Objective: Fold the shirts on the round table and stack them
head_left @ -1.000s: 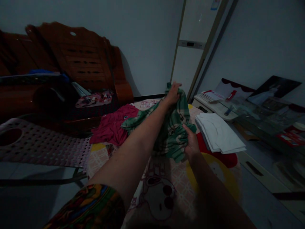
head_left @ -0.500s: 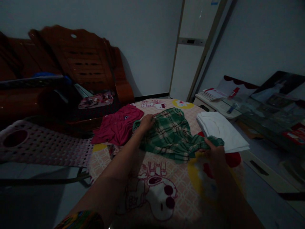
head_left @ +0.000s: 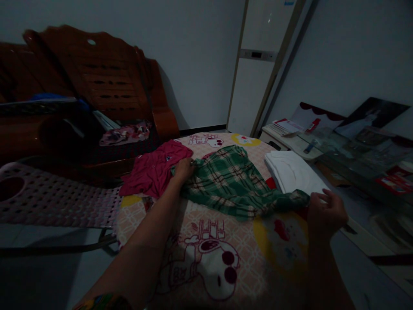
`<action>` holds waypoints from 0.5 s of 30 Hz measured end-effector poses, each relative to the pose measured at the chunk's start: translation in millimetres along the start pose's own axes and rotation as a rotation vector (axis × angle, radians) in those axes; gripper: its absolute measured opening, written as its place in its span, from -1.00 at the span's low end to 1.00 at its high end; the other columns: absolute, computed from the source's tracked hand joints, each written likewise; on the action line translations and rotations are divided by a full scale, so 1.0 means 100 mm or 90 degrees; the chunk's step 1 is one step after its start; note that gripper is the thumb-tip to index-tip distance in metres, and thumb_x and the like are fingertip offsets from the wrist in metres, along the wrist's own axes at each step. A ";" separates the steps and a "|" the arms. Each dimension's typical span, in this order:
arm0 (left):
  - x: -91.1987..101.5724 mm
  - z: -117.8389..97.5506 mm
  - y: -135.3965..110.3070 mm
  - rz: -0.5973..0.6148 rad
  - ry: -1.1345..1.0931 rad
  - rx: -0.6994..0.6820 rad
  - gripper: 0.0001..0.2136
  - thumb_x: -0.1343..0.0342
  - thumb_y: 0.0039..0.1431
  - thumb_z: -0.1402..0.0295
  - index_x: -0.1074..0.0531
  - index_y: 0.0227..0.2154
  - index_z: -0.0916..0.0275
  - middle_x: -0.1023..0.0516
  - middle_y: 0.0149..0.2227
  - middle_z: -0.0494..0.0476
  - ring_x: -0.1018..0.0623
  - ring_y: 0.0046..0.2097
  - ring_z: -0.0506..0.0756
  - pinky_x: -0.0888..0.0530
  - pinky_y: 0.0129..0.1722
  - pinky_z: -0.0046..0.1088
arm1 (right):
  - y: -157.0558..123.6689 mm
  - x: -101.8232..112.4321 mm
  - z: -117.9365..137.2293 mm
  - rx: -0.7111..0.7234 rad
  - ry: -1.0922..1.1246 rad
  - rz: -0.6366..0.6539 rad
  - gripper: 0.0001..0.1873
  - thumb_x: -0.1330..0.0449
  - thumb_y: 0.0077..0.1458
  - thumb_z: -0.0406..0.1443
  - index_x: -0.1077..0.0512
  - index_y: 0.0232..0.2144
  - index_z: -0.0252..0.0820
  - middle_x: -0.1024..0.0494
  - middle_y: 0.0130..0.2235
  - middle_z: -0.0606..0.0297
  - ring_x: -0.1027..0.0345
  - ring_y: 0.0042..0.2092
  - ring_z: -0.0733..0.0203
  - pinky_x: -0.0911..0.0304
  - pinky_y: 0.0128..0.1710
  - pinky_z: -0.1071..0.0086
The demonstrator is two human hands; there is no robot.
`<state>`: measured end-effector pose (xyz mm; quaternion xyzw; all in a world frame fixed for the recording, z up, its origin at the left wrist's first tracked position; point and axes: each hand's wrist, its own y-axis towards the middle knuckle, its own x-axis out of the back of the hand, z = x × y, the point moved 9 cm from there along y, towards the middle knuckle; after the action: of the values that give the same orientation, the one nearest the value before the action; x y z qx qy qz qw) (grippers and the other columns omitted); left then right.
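A green plaid shirt [head_left: 232, 183] lies spread across a round table covered with a pink cartoon cloth [head_left: 206, 258]. My left hand [head_left: 183, 168] is closed on the shirt's left edge, beside a crimson garment [head_left: 155, 170]. My right hand [head_left: 325, 211] pinches the shirt's right end near the table's right rim, just in front of a folded white cloth [head_left: 295, 174].
A dark wooden bench [head_left: 97, 86] with clutter and a patterned cloth [head_left: 124, 133] stands behind the table. A pink perforated plastic chair [head_left: 58, 198] is at the left. A low glass-topped cabinet [head_left: 348, 150] with papers runs along the right wall. A tall white appliance [head_left: 254, 77] stands in the corner.
The plaid shirt, held up in the air a second ago, has come down onto the table. Both hands have moved apart, stretching it left and right.
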<state>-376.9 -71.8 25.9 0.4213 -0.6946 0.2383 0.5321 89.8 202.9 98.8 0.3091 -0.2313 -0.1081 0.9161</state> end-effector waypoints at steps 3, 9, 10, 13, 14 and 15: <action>0.02 0.00 -0.03 -0.016 0.001 0.024 -0.65 -0.05 0.21 0.36 -0.47 0.05 0.29 -0.57 0.04 0.34 -0.52 0.09 0.27 -0.42 0.04 -0.30 | -0.10 -0.15 0.37 0.101 -0.021 0.046 -0.64 -0.14 0.03 -0.21 -0.58 -0.19 -0.30 -0.62 -0.27 0.04 -0.46 -0.39 0.09 -0.36 -0.24 0.20; 0.08 0.04 -0.02 -0.035 -0.020 0.050 -0.64 0.00 0.18 0.43 -0.51 0.00 0.32 -0.60 -0.02 0.35 -0.55 0.04 0.29 -0.44 0.00 -0.28 | -0.41 -1.13 0.83 0.137 0.133 0.364 -0.62 -0.13 0.11 -0.14 -0.58 -0.17 -0.26 -0.63 -0.32 0.11 -0.49 -0.33 0.09 -0.36 -0.26 0.29; 0.12 0.06 -0.01 -0.046 -0.031 0.054 -0.64 0.00 0.16 0.44 -0.53 -0.02 0.32 -0.61 -0.04 0.34 -0.56 0.03 0.29 -0.44 0.00 -0.29 | -0.43 -1.30 0.88 0.138 0.138 0.401 -0.63 -0.13 0.10 -0.16 -0.58 -0.17 -0.26 -0.63 -0.33 0.11 -0.48 -0.34 0.09 -0.35 -0.26 0.29; 0.26 0.17 0.06 -0.095 -0.064 0.088 -0.66 0.00 0.15 0.43 -0.56 -0.08 0.32 -0.63 -0.09 0.31 -0.58 -0.02 0.25 -0.45 -0.03 -0.32 | -0.43 -1.79 0.95 0.125 0.123 0.477 -0.66 -0.14 0.06 -0.22 -0.59 -0.19 -0.25 -0.62 -0.38 0.13 -0.47 -0.33 0.06 -0.34 -0.24 0.26; 0.30 0.21 0.08 -0.107 -0.069 0.105 -0.67 0.01 0.15 0.42 -0.56 -0.10 0.32 -0.64 -0.11 0.31 -0.59 -0.04 0.24 -0.45 -0.03 -0.33 | -0.40 -1.94 0.97 0.117 0.114 0.485 -0.67 -0.14 0.05 -0.24 -0.59 -0.20 -0.25 -0.62 -0.37 0.12 -0.47 -0.32 0.05 -0.34 -0.22 0.25; 0.31 0.26 0.09 -0.113 -0.069 0.121 -0.68 0.01 0.16 0.41 -0.56 -0.11 0.31 -0.63 -0.11 0.31 -0.59 -0.04 0.24 -0.45 -0.04 -0.33 | -0.38 -2.07 0.98 0.108 0.105 0.488 -0.68 -0.14 0.04 -0.26 -0.59 -0.20 -0.26 -0.63 -0.35 0.11 -0.47 -0.29 0.04 -0.34 -0.19 0.24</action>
<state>-400.7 -97.4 48.2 0.5420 -0.6567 0.2313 0.4705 -140.4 193.1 70.7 0.2828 -0.2634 0.2862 0.8768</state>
